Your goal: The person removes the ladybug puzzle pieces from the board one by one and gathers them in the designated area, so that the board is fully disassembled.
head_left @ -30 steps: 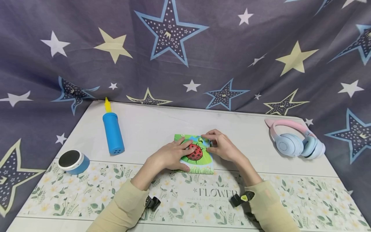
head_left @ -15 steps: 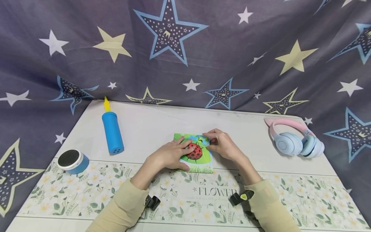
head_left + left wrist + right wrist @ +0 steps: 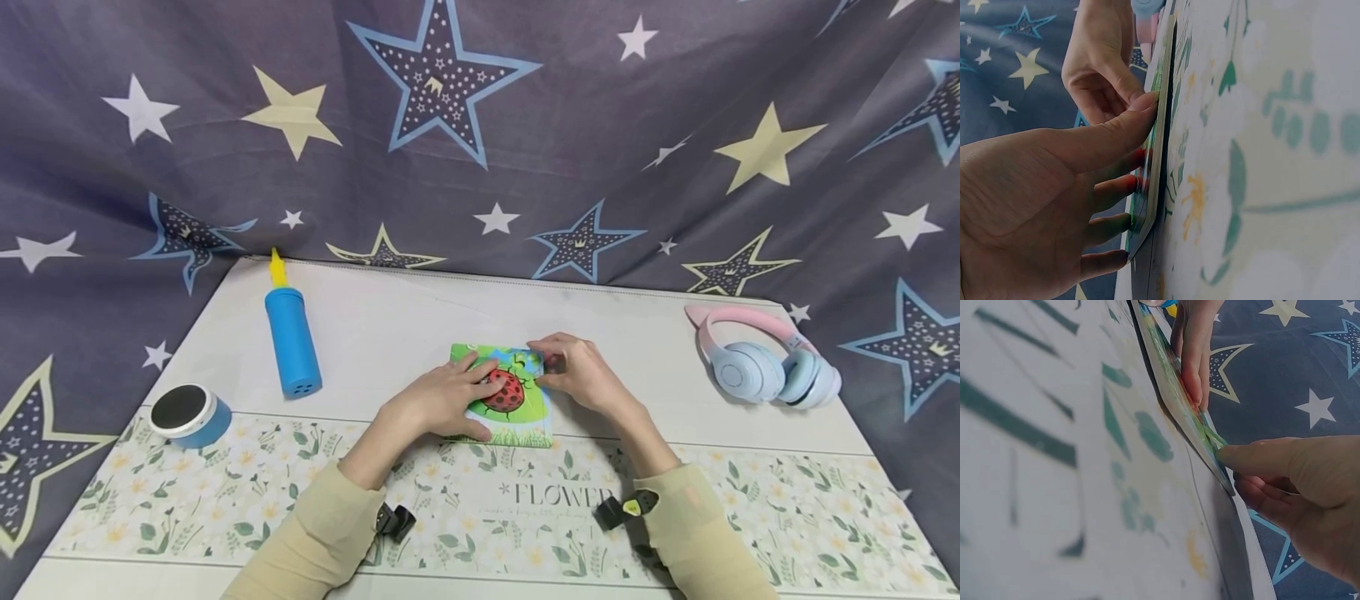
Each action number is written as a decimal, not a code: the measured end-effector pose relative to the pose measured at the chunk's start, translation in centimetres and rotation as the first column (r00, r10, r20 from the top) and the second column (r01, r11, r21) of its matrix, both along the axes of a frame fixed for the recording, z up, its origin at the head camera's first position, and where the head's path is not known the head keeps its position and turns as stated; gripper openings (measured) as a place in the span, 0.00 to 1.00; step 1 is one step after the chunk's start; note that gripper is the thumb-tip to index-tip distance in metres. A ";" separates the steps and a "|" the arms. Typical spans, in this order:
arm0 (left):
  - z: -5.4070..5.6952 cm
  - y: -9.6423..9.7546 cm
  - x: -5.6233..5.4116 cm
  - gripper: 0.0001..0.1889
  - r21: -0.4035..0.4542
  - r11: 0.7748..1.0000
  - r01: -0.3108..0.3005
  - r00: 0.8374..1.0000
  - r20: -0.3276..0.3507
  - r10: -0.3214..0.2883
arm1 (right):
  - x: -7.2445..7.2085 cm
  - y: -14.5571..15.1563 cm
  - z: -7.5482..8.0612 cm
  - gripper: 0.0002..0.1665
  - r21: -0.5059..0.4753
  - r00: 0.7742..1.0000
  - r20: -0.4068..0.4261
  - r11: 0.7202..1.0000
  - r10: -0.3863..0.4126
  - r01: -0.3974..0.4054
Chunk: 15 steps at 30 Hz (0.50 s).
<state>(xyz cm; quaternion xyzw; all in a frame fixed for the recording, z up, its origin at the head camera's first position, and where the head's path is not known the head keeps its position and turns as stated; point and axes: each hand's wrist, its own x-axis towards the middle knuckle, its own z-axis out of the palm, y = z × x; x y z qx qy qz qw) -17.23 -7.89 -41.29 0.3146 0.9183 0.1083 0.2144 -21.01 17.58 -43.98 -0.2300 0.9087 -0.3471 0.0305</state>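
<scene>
A square ladybug puzzle board (image 3: pixel 517 435), green with a red ladybug in its middle, lies flat near the centre of the table. My left hand (image 3: pixel 435 403) rests on its left part with the fingers spread. In the left wrist view those fingertips touch the picture and the thumb lies along the board's near edge. At the upper right edge, my right hand (image 3: pixel 585 375) has its thumb and curled fingers pinching a green puzzle piece (image 3: pixel 1212 435), which stands slightly raised in the right wrist view. The fingers hide much of that piece.
A blue hand pump (image 3: pixel 294 343) with a yellow nozzle lies at the back left. In front of it stands a blue and white round speaker (image 3: pixel 192 418) with a dark top. Pink and blue headphones (image 3: pixel 750 373) lie at the right. A star-patterned curtain (image 3: pixel 480 192) closes the back.
My right hand has shifted very slightly to the right at the board's upper right edge. The left hand and the board stay in place.
</scene>
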 end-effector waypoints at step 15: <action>-0.1 -0.1 0.0 0.43 0.003 1.000 -0.005 1.000 0.015 0.005 | -0.5 2.5 -0.1 0.32 -0.063 0.997 0.068 0.997 -0.040 0.045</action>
